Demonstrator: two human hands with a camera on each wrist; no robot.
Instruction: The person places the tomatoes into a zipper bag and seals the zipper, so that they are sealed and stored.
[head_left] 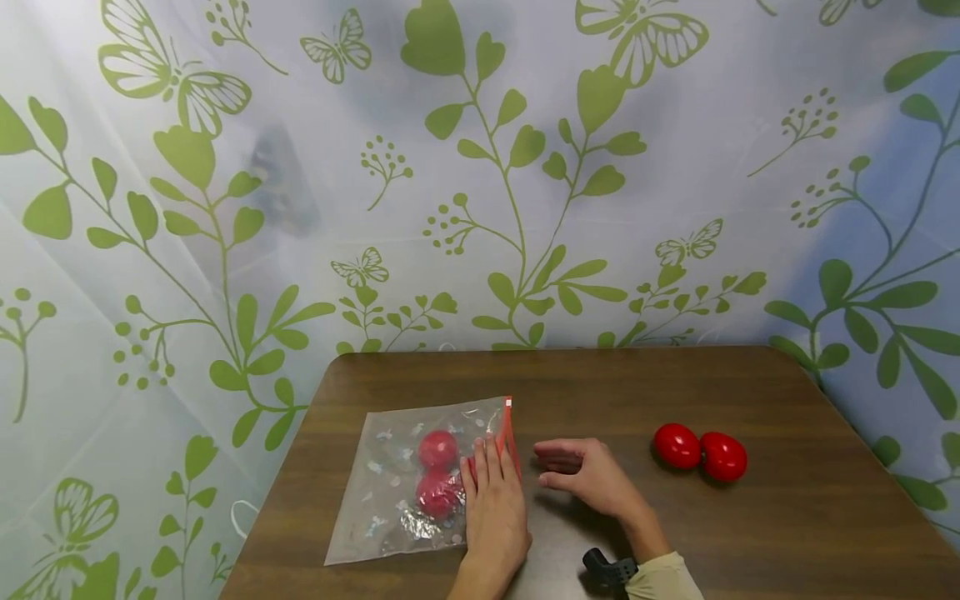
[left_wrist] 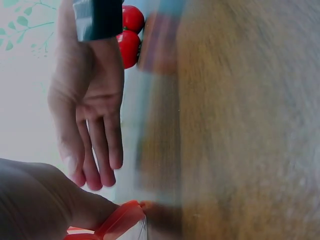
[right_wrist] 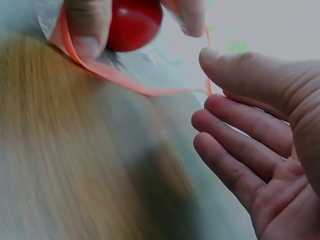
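Note:
A clear zip bag [head_left: 360, 508] with an orange edge [head_left: 506, 433] lies flat on the table. Two red tomatoes [head_left: 437, 450] show through its film. My left hand [head_left: 495, 512] grips the bag at its mouth, thumb and fingers on either side of the parted opening. Between them, just inside, sits another red tomato [right_wrist: 135, 27], mostly hidden in the head view. My right hand [head_left: 596, 479] hovers a short way right of the mouth, holding nothing, its palm turned toward the bag and its fingers fairly straight.
Two more shiny red tomatoes [head_left: 701, 452] lie touching on the right side of the brown wooden table [head_left: 600, 392]. Behind the table hangs a pale curtain [head_left: 450, 233] with green leaves and butterflies. A dark wrist mount [head_left: 609, 571] sits on the right wrist.

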